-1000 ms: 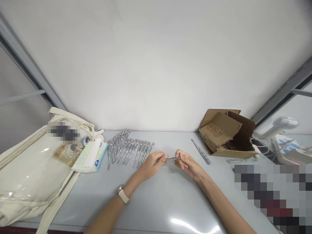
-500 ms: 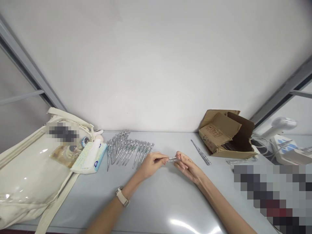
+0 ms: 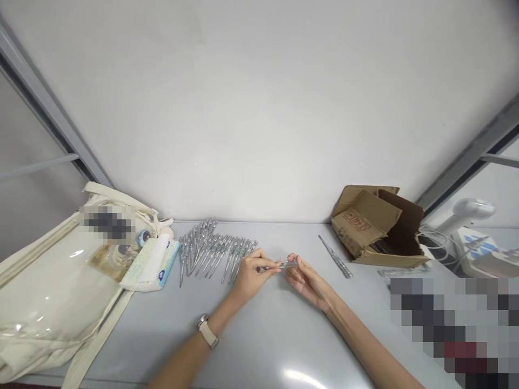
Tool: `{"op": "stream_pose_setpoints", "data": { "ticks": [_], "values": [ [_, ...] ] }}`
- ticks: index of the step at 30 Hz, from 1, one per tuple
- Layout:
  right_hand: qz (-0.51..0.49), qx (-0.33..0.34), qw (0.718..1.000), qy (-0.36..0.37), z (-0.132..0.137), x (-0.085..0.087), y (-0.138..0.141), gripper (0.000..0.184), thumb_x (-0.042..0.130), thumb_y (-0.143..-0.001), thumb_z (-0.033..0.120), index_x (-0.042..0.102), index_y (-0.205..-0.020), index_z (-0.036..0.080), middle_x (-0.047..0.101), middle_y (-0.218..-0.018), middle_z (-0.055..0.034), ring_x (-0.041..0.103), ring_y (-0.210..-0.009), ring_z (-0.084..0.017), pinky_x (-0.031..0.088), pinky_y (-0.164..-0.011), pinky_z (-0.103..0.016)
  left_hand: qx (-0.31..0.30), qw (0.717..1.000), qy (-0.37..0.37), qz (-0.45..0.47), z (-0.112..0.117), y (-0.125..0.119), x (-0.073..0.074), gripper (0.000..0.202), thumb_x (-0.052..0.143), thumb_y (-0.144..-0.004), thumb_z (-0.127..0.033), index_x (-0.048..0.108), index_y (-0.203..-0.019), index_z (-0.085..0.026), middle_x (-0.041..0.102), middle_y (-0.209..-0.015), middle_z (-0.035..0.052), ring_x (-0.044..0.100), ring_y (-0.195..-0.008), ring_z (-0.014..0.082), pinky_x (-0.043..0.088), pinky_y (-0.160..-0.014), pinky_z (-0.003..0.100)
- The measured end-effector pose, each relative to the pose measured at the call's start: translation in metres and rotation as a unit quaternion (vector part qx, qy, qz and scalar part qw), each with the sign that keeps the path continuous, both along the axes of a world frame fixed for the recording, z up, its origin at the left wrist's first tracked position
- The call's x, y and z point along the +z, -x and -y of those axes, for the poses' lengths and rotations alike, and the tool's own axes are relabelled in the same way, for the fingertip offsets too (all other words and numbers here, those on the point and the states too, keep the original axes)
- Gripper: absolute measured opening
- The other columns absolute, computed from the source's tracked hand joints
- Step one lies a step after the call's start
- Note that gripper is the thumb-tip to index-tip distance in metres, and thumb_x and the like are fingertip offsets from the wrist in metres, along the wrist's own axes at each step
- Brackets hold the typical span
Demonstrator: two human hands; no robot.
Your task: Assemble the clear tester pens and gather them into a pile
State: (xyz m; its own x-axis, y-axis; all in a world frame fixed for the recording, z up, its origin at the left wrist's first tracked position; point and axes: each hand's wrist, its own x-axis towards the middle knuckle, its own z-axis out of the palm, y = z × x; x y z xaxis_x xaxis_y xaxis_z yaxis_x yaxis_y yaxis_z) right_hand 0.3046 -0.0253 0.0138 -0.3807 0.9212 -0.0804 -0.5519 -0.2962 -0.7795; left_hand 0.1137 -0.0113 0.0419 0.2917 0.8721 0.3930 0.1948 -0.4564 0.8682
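Between my hands, above the table, is a slim tester screwdriver (image 3: 288, 265) with a clear handle; fingers cover much of it. My left hand (image 3: 252, 274) pinches its left end between thumb and fingertips. The right end is gripped by my right hand (image 3: 307, 281), its thumb and index finger closed on the handle. Left of my hands, several similar tester screwdrivers (image 3: 211, 248) lie in overlapping rows, with clear handles pointing toward the wall. One more screwdriver (image 3: 335, 256) lies by itself to the right of my right hand.
An open cardboard box (image 3: 365, 229) stands at the back right, with clear plastic packing (image 3: 401, 273) before it. A white handheld scanner (image 3: 466, 210) is further right. At left are a tissue pack (image 3: 150, 265) and a cream bag (image 3: 52, 286). The wall (image 3: 259, 135) closes off the back.
The view has shifted slightly. My fingers have moved a little along the screwdriver, and more of its clear handle shows between my hands. Both hands still hold it.
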Motion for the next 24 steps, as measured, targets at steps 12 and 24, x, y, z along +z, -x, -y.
{"op": "stream_pose_setpoints", "data": {
  "ticks": [12,24],
  "values": [
    [0.064,0.046,0.991,-0.105,0.0,0.013,-0.014,0.03,0.057,-0.089,0.05,0.055,-0.083,0.021,0.038,-0.053,0.0058,0.029,-0.054,-0.011,0.025,-0.057,-0.025,-0.067,0.996,0.046,-0.027,-0.001,0.009,0.015,0.03,0.062,-0.087,-0.042,0.073,-0.107,-0.023,0.065,-0.089,0.0054,0.057,-0.076,0.0134,0.043,-0.064,0.024],
    [0.137,0.105,0.974,-0.148,0.004,0.017,-0.016,0.034,0.059,-0.087,0.053,0.058,-0.083,0.019,0.042,-0.054,0.0045,0.037,-0.058,-0.012,0.026,-0.06,-0.026,-0.203,0.953,0.215,-0.065,0.0,0.015,0.023,0.043,0.058,-0.085,-0.053,0.074,-0.086,-0.013,0.07,-0.075,0.0056,0.043,-0.052,0.0074,0.034,-0.048,0.02]
  ]
}}
